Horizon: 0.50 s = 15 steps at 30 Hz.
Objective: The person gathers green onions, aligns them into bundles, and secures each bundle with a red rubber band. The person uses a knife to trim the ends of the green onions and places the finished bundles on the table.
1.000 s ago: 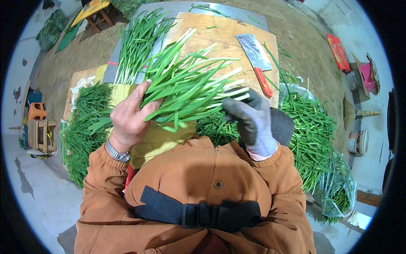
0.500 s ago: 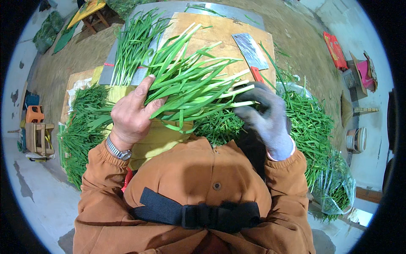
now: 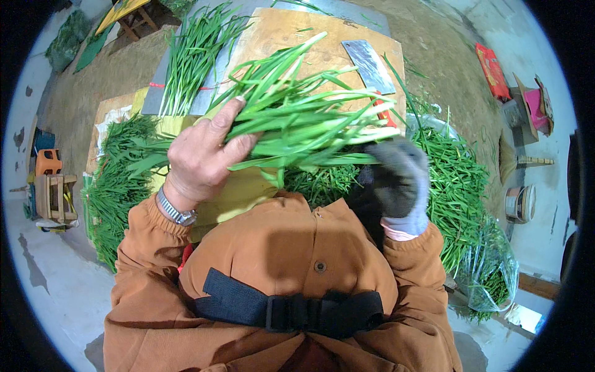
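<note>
My bare left hand (image 3: 207, 146), with a watch at the wrist, is closed round a bunch of garlic chives (image 3: 297, 118). Their pale stem ends fan out to the right above a wooden board (image 3: 273, 37). Just below those ends is my right hand (image 3: 400, 177) in a grey, dark-palmed glove. Motion smears its fingers, and I cannot tell whether they pinch a stalk. A cleaver (image 3: 369, 65) lies on the board, its red handle partly behind the stems. At the far left, a bundle of chives (image 3: 195, 62) rests beside a red band.
Leafy greens (image 3: 121, 192) are heaped at my left. A larger heap of loose greens (image 3: 458, 198) lies at my right, with a clear plastic bag (image 3: 496, 266) below it. By the right wall stands a white bucket (image 3: 519, 203); an orange stool (image 3: 48, 162) is far left.
My left hand and the chives have shifted slightly right. The gloved right hand has moved right and down, away from the stem ends it was at.
</note>
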Each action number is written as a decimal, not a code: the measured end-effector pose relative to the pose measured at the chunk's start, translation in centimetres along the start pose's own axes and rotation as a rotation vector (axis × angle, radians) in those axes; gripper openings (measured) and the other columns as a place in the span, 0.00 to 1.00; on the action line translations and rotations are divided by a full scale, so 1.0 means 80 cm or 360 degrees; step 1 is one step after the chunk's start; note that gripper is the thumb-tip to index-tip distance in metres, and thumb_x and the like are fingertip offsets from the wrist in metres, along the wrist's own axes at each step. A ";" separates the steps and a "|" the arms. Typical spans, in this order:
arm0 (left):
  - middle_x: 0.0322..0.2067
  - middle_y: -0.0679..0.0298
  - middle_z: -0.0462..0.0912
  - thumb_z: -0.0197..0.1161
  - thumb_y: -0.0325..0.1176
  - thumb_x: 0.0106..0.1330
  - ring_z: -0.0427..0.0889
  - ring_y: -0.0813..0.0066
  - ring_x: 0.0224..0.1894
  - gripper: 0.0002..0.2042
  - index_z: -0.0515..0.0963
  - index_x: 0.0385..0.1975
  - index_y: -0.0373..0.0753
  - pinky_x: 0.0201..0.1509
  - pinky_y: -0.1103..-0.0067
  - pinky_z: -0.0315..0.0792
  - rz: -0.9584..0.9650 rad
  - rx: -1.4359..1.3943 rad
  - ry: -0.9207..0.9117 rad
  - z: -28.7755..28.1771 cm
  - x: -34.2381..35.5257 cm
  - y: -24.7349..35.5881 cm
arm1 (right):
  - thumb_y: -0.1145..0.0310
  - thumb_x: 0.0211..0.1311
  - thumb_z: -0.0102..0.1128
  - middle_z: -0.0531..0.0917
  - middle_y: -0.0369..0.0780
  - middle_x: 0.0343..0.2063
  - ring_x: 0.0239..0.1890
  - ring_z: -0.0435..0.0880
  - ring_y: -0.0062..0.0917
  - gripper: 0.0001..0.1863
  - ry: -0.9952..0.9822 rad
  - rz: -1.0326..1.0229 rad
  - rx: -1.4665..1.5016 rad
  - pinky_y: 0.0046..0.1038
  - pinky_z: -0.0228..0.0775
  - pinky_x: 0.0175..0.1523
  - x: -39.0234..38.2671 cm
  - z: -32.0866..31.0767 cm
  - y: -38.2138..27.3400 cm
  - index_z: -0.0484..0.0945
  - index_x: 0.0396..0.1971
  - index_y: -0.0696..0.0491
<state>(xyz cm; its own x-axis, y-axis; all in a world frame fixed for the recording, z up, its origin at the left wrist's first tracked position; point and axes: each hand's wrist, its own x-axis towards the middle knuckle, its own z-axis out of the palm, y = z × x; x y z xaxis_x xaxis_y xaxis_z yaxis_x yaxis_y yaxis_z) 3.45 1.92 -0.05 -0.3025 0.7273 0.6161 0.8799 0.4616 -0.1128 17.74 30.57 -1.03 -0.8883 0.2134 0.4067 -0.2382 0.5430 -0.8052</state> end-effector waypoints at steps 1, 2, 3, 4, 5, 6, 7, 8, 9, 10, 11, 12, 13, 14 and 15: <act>0.49 0.56 0.83 0.65 0.33 0.56 0.82 0.73 0.27 0.06 0.85 0.33 0.48 0.24 0.80 0.73 0.0003 0.0084 0.0004 -0.001 -0.001 -0.007 | 0.80 0.51 0.64 0.85 0.43 0.35 0.38 0.85 0.28 0.09 0.0180 -0.0092 -0.0013 0.25 0.75 0.47 0.001 -0.012 0.002 0.83 0.34 0.62; 0.49 0.56 0.83 0.66 0.32 0.55 0.84 0.70 0.28 0.08 0.85 0.35 0.48 0.25 0.79 0.75 -0.0046 0.0172 0.0056 -0.002 -0.004 -0.014 | 0.80 0.49 0.64 0.85 0.44 0.35 0.39 0.84 0.30 0.08 0.0344 -0.0190 -0.0023 0.27 0.75 0.47 0.004 -0.025 0.004 0.83 0.32 0.61; 0.49 0.54 0.83 0.67 0.29 0.55 0.86 0.66 0.32 0.08 0.85 0.35 0.44 0.30 0.77 0.78 -0.0104 0.0183 0.0052 -0.007 -0.008 -0.022 | 0.78 0.47 0.64 0.84 0.45 0.36 0.40 0.84 0.30 0.09 0.0531 0.0185 0.0630 0.29 0.75 0.48 0.004 -0.042 0.004 0.82 0.32 0.62; 0.49 0.52 0.83 0.67 0.27 0.54 0.88 0.61 0.37 0.09 0.86 0.35 0.41 0.34 0.76 0.80 -0.0185 0.0192 0.0024 -0.011 -0.014 -0.028 | 0.77 0.46 0.65 0.84 0.46 0.37 0.41 0.83 0.31 0.10 0.0733 0.0631 0.1111 0.31 0.75 0.49 0.003 -0.058 0.001 0.82 0.31 0.62; 0.48 0.54 0.84 0.67 0.26 0.55 0.87 0.62 0.36 0.09 0.86 0.36 0.42 0.33 0.76 0.80 -0.0216 0.0218 0.0037 -0.013 -0.018 -0.035 | 0.74 0.46 0.67 0.84 0.46 0.38 0.42 0.83 0.31 0.11 0.0395 0.0617 0.0929 0.32 0.74 0.50 0.003 -0.068 0.001 0.82 0.31 0.62; 0.48 0.54 0.84 0.68 0.28 0.55 0.87 0.63 0.34 0.09 0.85 0.36 0.44 0.31 0.76 0.79 -0.0195 0.0269 0.0039 -0.014 -0.021 -0.039 | 0.71 0.46 0.71 0.84 0.45 0.38 0.43 0.83 0.33 0.14 0.0051 0.0917 0.0194 0.32 0.74 0.50 -0.001 -0.071 -0.001 0.82 0.33 0.61; 0.47 0.55 0.84 0.68 0.29 0.55 0.86 0.65 0.32 0.09 0.85 0.37 0.45 0.29 0.77 0.78 -0.0167 0.0316 0.0055 -0.014 -0.023 -0.043 | 0.69 0.45 0.73 0.84 0.46 0.37 0.42 0.84 0.34 0.15 -0.0154 0.0516 -0.0150 0.31 0.75 0.49 -0.002 -0.069 -0.003 0.83 0.34 0.60; 0.47 0.55 0.84 0.68 0.30 0.55 0.86 0.66 0.31 0.09 0.85 0.37 0.47 0.27 0.78 0.77 -0.0141 0.0363 0.0064 -0.014 -0.024 -0.045 | 0.67 0.44 0.75 0.84 0.46 0.37 0.41 0.84 0.34 0.17 -0.0366 0.0234 -0.0598 0.30 0.75 0.48 -0.005 -0.060 -0.006 0.84 0.34 0.59; 0.48 0.56 0.84 0.68 0.31 0.55 0.84 0.69 0.28 0.09 0.85 0.36 0.48 0.25 0.78 0.75 -0.0130 0.0356 0.0117 -0.010 -0.022 -0.045 | 0.65 0.42 0.78 0.85 0.45 0.35 0.38 0.85 0.35 0.20 -0.0289 0.0167 -0.0708 0.29 0.76 0.45 -0.007 -0.048 -0.012 0.85 0.36 0.57; 0.48 0.56 0.83 0.67 0.31 0.54 0.83 0.70 0.27 0.09 0.85 0.36 0.49 0.24 0.78 0.74 -0.0101 0.0354 0.0120 -0.009 -0.021 -0.042 | 0.66 0.43 0.77 0.86 0.43 0.32 0.33 0.86 0.33 0.19 -0.0227 0.0134 -0.0463 0.29 0.77 0.42 -0.003 -0.035 -0.016 0.85 0.37 0.56; 0.49 0.57 0.83 0.67 0.32 0.54 0.81 0.71 0.25 0.09 0.85 0.36 0.49 0.23 0.79 0.73 -0.0080 0.0363 0.0099 -0.008 -0.019 -0.038 | 0.74 0.49 0.69 0.86 0.43 0.35 0.37 0.85 0.25 0.17 -0.0306 0.0420 -0.0176 0.26 0.76 0.44 -0.001 -0.020 -0.024 0.85 0.42 0.60; 0.50 0.57 0.83 0.67 0.32 0.54 0.80 0.72 0.24 0.09 0.85 0.36 0.50 0.22 0.79 0.72 -0.0057 0.0375 0.0081 -0.008 -0.017 -0.033 | 0.74 0.49 0.71 0.86 0.43 0.35 0.35 0.85 0.23 0.16 -0.0328 0.0142 -0.0118 0.25 0.76 0.42 0.006 -0.006 -0.032 0.85 0.41 0.60; 0.51 0.57 0.82 0.66 0.34 0.55 0.77 0.75 0.22 0.07 0.84 0.33 0.52 0.21 0.80 0.69 -0.0001 0.0339 0.0099 -0.006 -0.014 -0.029 | 0.72 0.49 0.73 0.87 0.42 0.37 0.34 0.85 0.22 0.20 -0.0308 -0.0069 -0.0151 0.25 0.76 0.40 0.012 0.010 -0.040 0.84 0.45 0.60; 0.52 0.57 0.82 0.66 0.34 0.54 0.78 0.75 0.24 0.04 0.83 0.30 0.53 0.22 0.80 0.70 0.0013 0.0319 0.0094 -0.007 -0.011 -0.025 | 0.69 0.49 0.75 0.86 0.43 0.36 0.31 0.85 0.25 0.25 -0.0242 -0.0165 -0.0063 0.26 0.77 0.39 0.019 0.027 -0.046 0.82 0.49 0.58; 0.52 0.57 0.82 0.67 0.35 0.54 0.78 0.75 0.24 0.04 0.82 0.29 0.53 0.22 0.80 0.70 0.0038 0.0296 0.0097 -0.008 -0.010 -0.022 | 0.68 0.49 0.75 0.86 0.43 0.35 0.30 0.85 0.28 0.25 -0.0263 -0.0411 -0.0279 0.27 0.77 0.37 0.029 0.034 -0.048 0.81 0.50 0.57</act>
<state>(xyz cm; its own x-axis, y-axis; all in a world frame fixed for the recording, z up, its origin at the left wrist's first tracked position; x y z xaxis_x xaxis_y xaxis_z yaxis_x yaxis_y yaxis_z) 2.34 0.21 0.17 -0.2546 0.7095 0.6571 0.8020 0.5346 -0.2664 15.49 26.77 1.82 -0.8624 -0.0758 0.5005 -0.4050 0.6964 -0.5925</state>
